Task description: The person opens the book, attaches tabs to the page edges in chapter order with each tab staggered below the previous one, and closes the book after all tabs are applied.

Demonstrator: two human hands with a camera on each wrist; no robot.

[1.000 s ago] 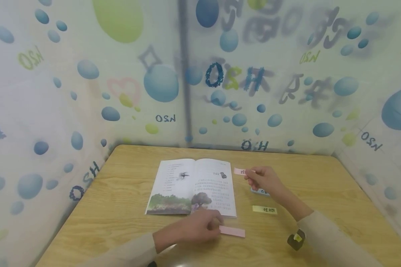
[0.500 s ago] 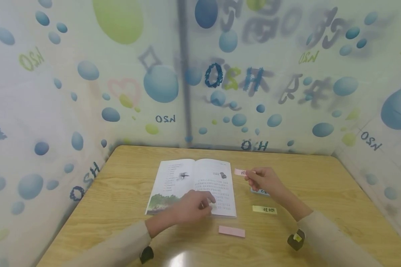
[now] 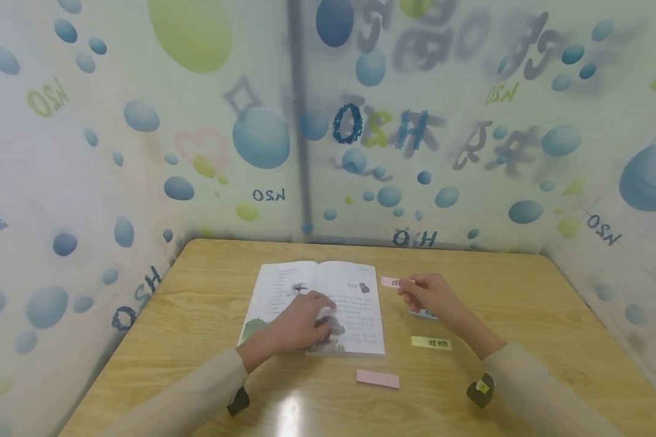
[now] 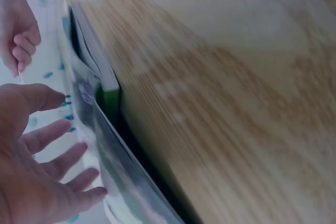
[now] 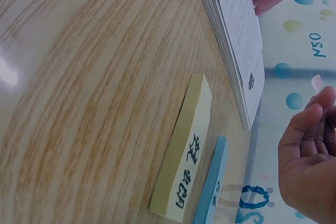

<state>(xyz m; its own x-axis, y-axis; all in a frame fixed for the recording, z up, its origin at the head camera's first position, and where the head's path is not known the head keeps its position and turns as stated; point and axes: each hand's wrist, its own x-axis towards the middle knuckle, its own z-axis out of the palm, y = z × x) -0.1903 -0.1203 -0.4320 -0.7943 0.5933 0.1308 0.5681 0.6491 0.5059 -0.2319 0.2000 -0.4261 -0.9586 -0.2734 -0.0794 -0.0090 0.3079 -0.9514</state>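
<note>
Now your left grip [image 3: 297,320], apart, sits further over the book [image 3: 361,331]; your right grip [image 3: 430,298] still pinches a pink slip [image 3: 389,282].

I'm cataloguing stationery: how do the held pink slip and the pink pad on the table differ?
The pink slip is pinched in the right grip; the pink pad lies on the table. The slip is written on; the pad looks blank. The slip looks thin, the pad thicker. Both are pink.

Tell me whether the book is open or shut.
Open: the book lies spread on the table, both facing pages showing, partly hidden by the left hand.
</note>
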